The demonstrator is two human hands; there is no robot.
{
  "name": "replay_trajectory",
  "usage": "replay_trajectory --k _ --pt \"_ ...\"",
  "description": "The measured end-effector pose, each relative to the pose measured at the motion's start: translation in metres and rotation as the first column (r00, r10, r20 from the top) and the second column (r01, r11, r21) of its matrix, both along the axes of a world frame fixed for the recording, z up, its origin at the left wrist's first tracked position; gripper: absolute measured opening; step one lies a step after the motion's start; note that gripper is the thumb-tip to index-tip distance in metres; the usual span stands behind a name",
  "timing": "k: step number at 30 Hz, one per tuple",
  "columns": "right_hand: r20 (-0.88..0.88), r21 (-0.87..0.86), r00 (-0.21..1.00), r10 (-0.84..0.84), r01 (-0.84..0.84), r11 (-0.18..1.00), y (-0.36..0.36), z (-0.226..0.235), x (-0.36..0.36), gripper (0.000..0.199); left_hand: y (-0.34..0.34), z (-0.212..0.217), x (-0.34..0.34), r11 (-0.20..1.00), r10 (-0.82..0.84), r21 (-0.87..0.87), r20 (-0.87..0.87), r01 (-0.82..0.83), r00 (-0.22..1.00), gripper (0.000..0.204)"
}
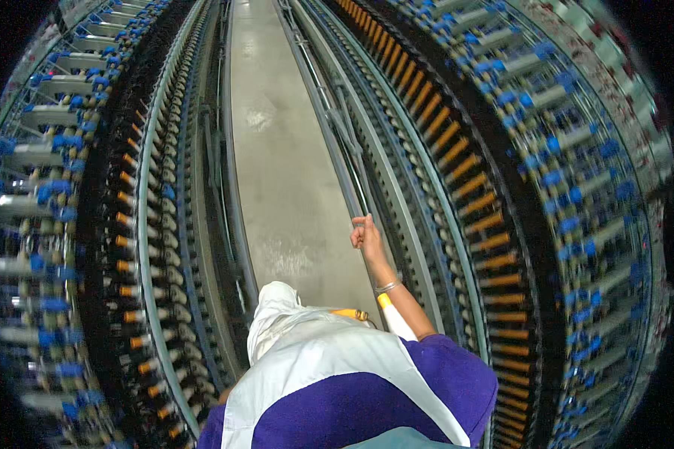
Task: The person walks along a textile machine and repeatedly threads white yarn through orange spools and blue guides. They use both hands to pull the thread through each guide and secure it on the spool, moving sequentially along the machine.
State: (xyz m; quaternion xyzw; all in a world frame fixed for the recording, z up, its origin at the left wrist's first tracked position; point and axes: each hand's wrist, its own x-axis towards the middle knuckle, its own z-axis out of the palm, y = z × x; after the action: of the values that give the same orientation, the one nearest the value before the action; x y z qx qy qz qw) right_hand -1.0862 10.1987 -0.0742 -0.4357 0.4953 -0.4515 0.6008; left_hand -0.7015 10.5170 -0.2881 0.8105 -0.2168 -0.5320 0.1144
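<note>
My right hand (365, 235) is held out ahead over the right edge of the aisle, beside the right machine's lower rail (344, 168). Its fingers are bent in toward the thumb, and whatever they may hold is too small to make out. A metal bangle (388, 286) circles the wrist. Below that forearm shows a white piece with a yellow end (384, 300), partly covered by the arm. A yellow-orange object (350, 313) lies at the front of my white apron (307, 358). My left hand is hidden; only a bit of skin shows by the left sleeve.
Long spinning machines flank a narrow grey floor aisle (284, 150). The right machine carries a row of orange bobbins (490, 241); the left has a similar row of orange-tipped bobbins (129, 266). Blue and white fittings (562, 179) rise on the outer sides. Rails edge both sides.
</note>
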Motion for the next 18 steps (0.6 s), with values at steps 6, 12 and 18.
replay_trajectory --k 6,12,18 --pt "-0.46 -0.174 0.886 -0.061 -0.022 0.985 -0.254 -0.02 0.093 0.04 -0.05 -0.059 0.075 0.925 0.132 0.367 -0.065 -0.1 0.989 0.032" --pt "-0.689 -0.329 0.695 -0.205 -0.049 0.943 -0.448 0.002 0.162 0.032 -0.467 -0.01 0.181 0.99 0.117 -0.075 -0.011 -0.117 0.993 0.031" --pt "-0.509 -0.356 0.785 -0.353 0.181 0.917 -0.661 -0.053 0.18 0.029 -1.009 0.063 0.273 0.475 0.054 -0.834 0.346 0.281 0.937 0.042"
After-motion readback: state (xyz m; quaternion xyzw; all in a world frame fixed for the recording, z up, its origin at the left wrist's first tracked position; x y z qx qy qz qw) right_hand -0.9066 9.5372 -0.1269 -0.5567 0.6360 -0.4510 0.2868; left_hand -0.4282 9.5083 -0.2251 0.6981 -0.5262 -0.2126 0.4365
